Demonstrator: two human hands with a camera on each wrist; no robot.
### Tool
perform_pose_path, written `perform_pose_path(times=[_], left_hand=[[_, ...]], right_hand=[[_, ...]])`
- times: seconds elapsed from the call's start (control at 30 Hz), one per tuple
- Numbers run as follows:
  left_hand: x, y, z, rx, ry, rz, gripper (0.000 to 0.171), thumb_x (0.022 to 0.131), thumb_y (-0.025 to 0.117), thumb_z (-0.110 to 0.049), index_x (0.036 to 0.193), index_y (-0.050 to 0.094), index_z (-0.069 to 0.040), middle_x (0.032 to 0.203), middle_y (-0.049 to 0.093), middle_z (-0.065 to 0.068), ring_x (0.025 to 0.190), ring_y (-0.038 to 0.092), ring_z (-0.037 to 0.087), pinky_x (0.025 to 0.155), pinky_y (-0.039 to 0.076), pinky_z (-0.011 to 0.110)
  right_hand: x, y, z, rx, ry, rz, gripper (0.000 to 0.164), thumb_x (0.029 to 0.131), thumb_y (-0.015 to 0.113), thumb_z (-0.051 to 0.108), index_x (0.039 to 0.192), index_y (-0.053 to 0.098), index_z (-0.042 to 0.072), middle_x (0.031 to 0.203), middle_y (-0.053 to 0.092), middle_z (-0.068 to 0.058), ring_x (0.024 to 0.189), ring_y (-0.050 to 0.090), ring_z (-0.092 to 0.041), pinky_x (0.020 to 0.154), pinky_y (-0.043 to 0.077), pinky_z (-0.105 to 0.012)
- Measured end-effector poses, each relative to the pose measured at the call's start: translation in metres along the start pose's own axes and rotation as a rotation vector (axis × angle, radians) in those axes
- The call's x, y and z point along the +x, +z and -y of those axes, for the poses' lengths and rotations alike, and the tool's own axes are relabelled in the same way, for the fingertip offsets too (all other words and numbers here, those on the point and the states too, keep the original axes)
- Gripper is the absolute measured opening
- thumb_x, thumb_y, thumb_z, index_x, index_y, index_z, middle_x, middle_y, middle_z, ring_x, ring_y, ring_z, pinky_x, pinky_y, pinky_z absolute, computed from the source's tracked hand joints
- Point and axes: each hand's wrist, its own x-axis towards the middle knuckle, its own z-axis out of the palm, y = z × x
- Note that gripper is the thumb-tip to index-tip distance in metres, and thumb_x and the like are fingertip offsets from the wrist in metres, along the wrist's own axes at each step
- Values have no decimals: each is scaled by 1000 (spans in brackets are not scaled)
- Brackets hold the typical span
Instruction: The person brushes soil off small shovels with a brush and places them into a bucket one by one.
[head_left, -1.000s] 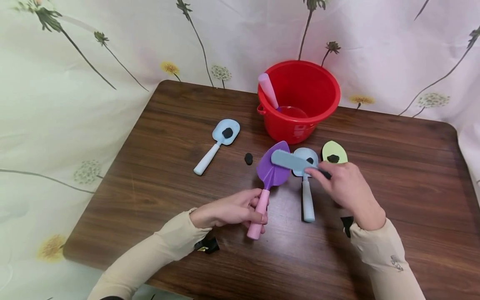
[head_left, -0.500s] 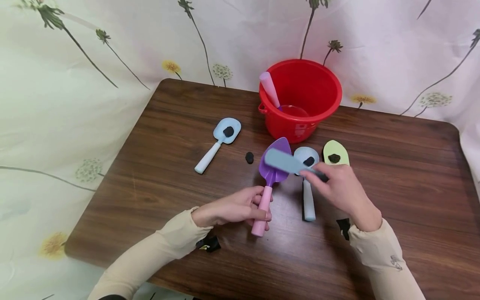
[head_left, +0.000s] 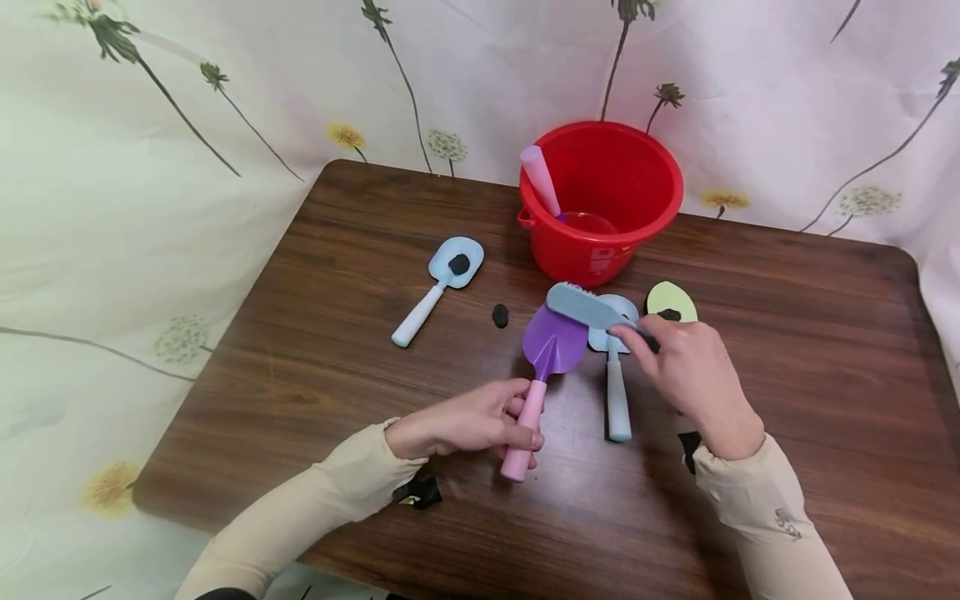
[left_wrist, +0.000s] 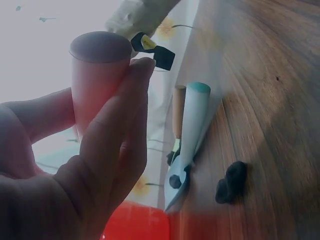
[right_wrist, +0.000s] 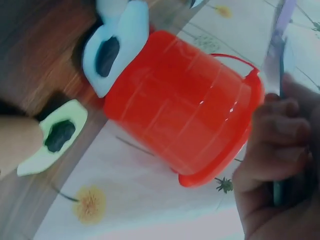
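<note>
My left hand [head_left: 476,421] grips the pink handle of a toy garden trowel [head_left: 557,346], its purple blade raised toward the bucket. My right hand [head_left: 697,375] holds a grey-blue brush [head_left: 581,305] by its dark handle. The brush lies across the upper part of the blade, hiding most of the tip; short bristles show along its far edge. Up close in the left wrist view, the fingers wrap round the pink handle [left_wrist: 97,75]. Curled fingers of the right hand [right_wrist: 275,150] appear in the right wrist view, with the brush seen edge-on.
A red bucket [head_left: 577,258] holding another pink-handled tool [head_left: 542,179] stands behind the blade. Two light-blue shovels [head_left: 420,315] and a green one [head_left: 670,296] lie on the wooden table [head_left: 322,375], each bearing a dark lump. Another dark lump [head_left: 500,316] lies between them.
The brush first slid left across the purple blade, then back up and right toward its tip. The trowel has shifted slightly right in my left hand's grip.
</note>
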Motion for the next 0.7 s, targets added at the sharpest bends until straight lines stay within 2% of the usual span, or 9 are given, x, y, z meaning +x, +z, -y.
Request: perform_pose_path(times=[0.1,0.2,0.33,0.43,0.53,0.6,0.7], left_hand=[[-1,0,1,5,-3,-9,43,88,60,2,122,34,9,90,61,12,75,71,21,71,60,40],[-1,-1,2,-14,1,-5,44,88,59,1,123,34,10,90,61,12,76,70,20,71,60,40],[0,-2,0,-34,14,-10,44,89,59,-1,124,34,8,91,61,11,78,70,21,73,60,41],[-1,-5,-3,-29,14,-21,43,91,59,-3,125,35,6,92,62,11,80,71,21,74,60,42],[-2,-6,-5,-28,6,-12,43,91,59,-4,126,35,5,93,63,10,81,71,20,75,59,42],[-2,-6,-6,-42,1,4,40,91,58,-4,124,36,3,93,63,10,81,71,20,75,59,42],[-2,-5,-5,-71,1,29,35,91,57,-2,119,37,1,91,61,10,80,71,21,75,59,42]], right_hand=[[-2,-1,-3,-3,38,-29,62,97,40,55,70,60,3,47,41,-2,42,32,-13,42,33,-28],[-4,-1,-3,43,86,-1,43,94,61,41,71,61,4,48,44,-1,44,32,-11,43,32,-26],[-7,-2,-1,160,79,100,16,81,78,20,75,66,10,52,47,7,49,36,-4,47,33,-18],[-10,-4,1,249,47,228,15,81,78,20,74,65,17,54,44,13,50,35,1,48,32,-15],[-10,-6,2,296,60,346,18,82,77,21,71,62,20,54,40,15,50,34,2,48,33,-16],[-10,-6,2,302,81,382,18,83,76,22,71,62,20,54,40,14,50,35,0,48,34,-18],[-9,-6,0,271,96,369,14,83,76,21,74,66,19,54,42,12,50,36,-1,49,35,-19]])
